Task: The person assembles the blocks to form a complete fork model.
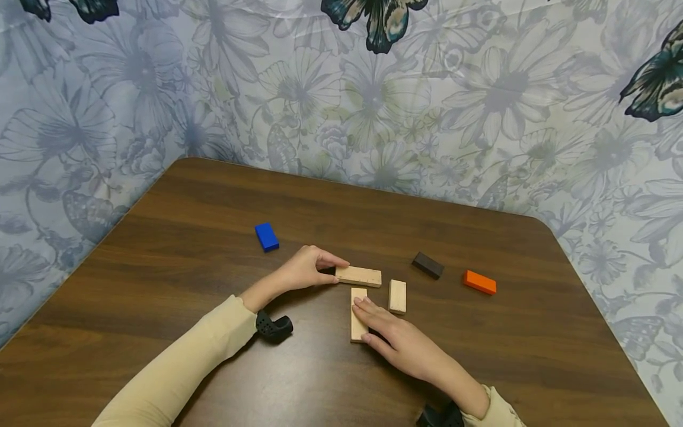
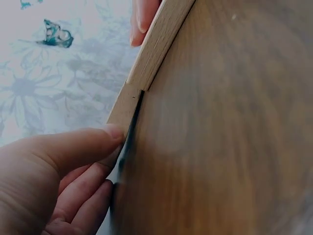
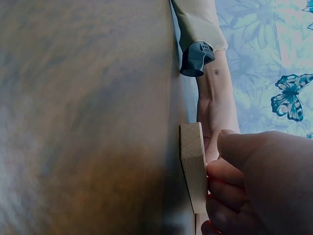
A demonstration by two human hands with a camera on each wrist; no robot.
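Observation:
My left hand (image 1: 304, 270) pinches the left end of a long pale wooden block (image 1: 360, 276) between thumb and fingers. This block lies crosswise on the table. Just below it in the head view, a second wooden block (image 1: 358, 326) points toward me, its far end close to the first. Over that second block, my right hand (image 1: 408, 344) rests its fingers on the top face, with the thumb by the near right edge. A shorter wooden block (image 1: 397, 296) sits to the right, beyond the right fingers. The right wrist view shows the block's end (image 3: 191, 139) beside the thumb.
On the brown table (image 1: 256, 385), a blue block (image 1: 267, 237) lies behind the left hand. Farther right are a dark brown block (image 1: 427, 265) and an orange block (image 1: 479, 282). A floral cloth (image 1: 373, 118) hangs behind the table's far edge. Both wrists wear black camera mounts (image 1: 274, 327).

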